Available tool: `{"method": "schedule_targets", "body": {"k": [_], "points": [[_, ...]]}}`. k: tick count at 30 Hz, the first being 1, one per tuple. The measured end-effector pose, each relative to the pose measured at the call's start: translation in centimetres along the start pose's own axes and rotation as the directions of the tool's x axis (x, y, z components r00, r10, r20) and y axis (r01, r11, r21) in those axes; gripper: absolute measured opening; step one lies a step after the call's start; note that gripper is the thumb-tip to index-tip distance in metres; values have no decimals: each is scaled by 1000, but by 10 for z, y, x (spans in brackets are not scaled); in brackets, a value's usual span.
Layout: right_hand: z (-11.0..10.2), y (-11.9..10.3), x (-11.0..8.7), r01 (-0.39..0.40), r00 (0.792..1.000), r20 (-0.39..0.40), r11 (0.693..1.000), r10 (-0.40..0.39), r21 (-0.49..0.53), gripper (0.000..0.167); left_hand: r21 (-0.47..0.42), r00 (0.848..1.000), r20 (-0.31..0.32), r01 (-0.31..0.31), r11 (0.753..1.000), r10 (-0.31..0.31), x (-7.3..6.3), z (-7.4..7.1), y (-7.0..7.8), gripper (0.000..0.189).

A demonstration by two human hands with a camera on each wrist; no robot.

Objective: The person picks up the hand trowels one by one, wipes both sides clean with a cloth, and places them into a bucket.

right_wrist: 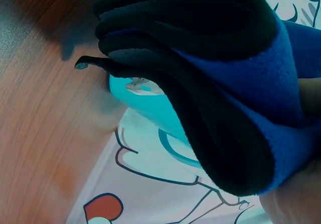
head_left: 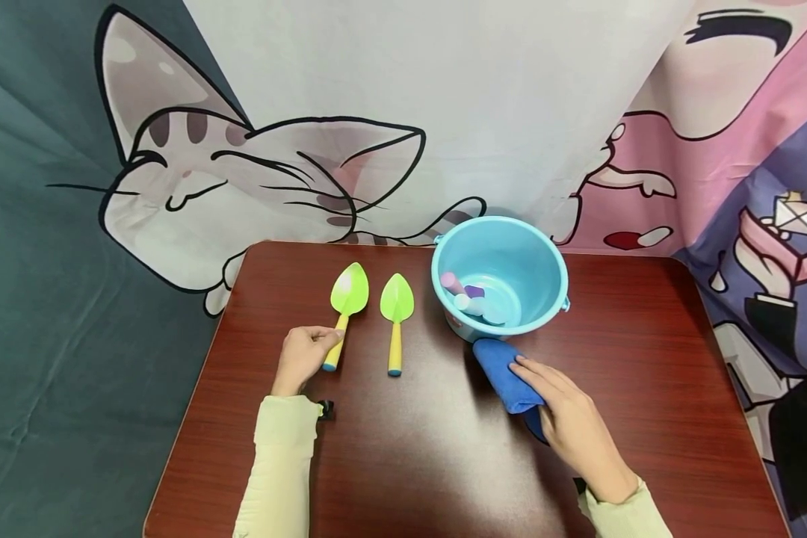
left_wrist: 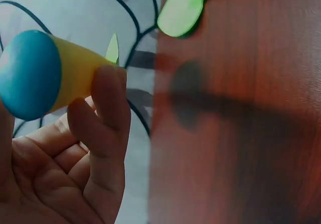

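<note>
Right hand: the right hand [head_left: 571, 418] is curling partway closed, gripping a blue cloth [head_left: 501, 373] over the worktop [head_left: 403, 456].
Blue cloth: folding into several layers, its far end reaching toward the bucket [head_left: 538, 273]; contact I cannot tell.
Left hand: the left hand [head_left: 302, 355] is closing finger and thumb in a pinch, holding the left trowel [head_left: 347, 305] by its yellow handle, toward the worktop's left edge.
Second trowel: the second trowel [head_left: 397, 312] is lying just beside, blade pointing at the far edge.
Bucket: standing by the far edge, holding small pink, purple and pale pieces [head_left: 469, 304].
Backdrop: a cartoon-printed cloth backdrop [head_left: 444, 97] is hanging behind.
</note>
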State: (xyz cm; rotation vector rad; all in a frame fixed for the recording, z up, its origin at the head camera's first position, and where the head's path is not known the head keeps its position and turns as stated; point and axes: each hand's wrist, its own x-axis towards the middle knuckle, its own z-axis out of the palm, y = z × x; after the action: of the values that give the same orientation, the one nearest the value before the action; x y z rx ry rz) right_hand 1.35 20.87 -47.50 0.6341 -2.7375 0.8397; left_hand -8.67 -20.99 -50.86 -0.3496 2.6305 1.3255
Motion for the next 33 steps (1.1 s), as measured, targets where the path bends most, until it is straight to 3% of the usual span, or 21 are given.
{"method": "schedule_targets", "body": {"k": [8, 18, 24, 33], "points": [[1, 0, 0, 25, 999, -22, 1000, -25, 8, 63, 31, 989, 78, -127, 991, 124, -16, -1, 13, 27], [1, -5, 1, 10, 1000, -5, 999, -10, 49, 65, -2, 966, 205, -162, 987, 159, -38, 11, 19, 18], [4, -5, 2, 56, 998, -37, 995, -53, 85, 67, 19, 933, 308, -204, 979, 189, -45, 18, 20, 10], [7, -9, 5, 141, 985, -111, 984, -130, 107, 66, 64, 852, 442, -343, 937, 282, -52, 30, 23, 6]]}}
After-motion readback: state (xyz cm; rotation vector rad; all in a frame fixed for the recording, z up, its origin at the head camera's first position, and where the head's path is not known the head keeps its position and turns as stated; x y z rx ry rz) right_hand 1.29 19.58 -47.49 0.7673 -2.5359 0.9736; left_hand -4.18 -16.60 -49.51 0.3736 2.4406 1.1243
